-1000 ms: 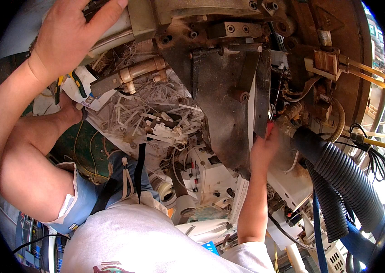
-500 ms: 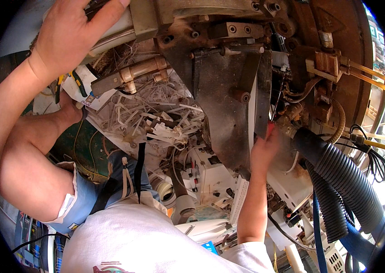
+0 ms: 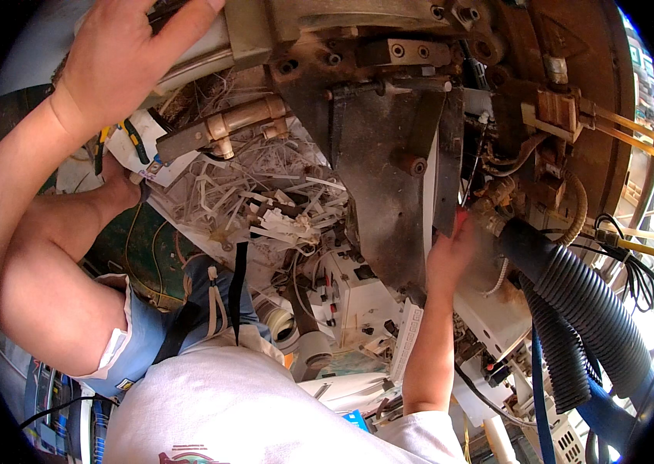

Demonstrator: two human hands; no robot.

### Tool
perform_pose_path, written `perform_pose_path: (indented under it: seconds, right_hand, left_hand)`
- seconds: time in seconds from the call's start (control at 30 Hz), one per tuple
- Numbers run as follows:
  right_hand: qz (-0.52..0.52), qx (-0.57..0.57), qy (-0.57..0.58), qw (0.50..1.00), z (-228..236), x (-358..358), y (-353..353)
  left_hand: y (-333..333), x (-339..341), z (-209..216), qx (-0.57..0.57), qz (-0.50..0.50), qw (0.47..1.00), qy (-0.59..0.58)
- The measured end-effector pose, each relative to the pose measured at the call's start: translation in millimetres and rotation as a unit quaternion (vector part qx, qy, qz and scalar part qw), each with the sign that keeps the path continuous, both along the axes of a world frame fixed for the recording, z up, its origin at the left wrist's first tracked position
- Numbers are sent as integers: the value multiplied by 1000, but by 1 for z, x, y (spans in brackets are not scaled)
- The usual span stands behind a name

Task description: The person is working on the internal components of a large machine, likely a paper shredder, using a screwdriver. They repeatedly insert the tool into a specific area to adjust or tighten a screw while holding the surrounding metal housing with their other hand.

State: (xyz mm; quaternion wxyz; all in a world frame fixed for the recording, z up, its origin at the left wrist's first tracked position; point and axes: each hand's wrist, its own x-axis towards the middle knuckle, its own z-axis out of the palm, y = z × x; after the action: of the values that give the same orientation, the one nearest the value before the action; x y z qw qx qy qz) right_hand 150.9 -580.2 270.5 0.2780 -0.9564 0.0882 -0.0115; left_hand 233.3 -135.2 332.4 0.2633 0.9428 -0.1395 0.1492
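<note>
My right hand (image 3: 453, 249) is closed around a red-handled tool (image 3: 461, 217) beside the dark metal plate (image 3: 377, 182) of the machine. A thin dark line rises from the handle toward the machine; whether it is the tool's shaft I cannot tell. At the upper left, my left hand (image 3: 114, 66) lies over a grey metal machine part (image 3: 248, 35), with its thumb stretched out and apart. Its other fingertips run past the picture's top edge. Below that hand is a pair of pliers (image 3: 135, 143) with yellow and black handles.
Pale plastic scraps (image 3: 284, 220) lie heaped between my leg and the machine. A brass-coloured cylinder (image 3: 226, 124) juts over them. Black corrugated hoses (image 3: 574, 298) run down at the right, near my right forearm. Rolls of tape (image 3: 276, 323) sit lower down.
The whole view has shifted very slightly. Both hands keep their places, and the red-handled tool stays in my right hand.
</note>
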Motion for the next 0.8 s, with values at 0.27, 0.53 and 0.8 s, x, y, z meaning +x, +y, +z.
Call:
perform_pose_path:
  seconds: [0.27,0.53,0.8]
  right_hand:
    - [10,-8,7,1000,4,2,3]
    - [16,-33,12,999,9,4,9]
    - [-2,-2,28,1000,10,4,9]
  left_hand:
    - [15,3,-9,-16,-10,999,47]
    - [5,1,2,-28,1,998,49]
    - [65,16,-78,-146,-54,988,-4]
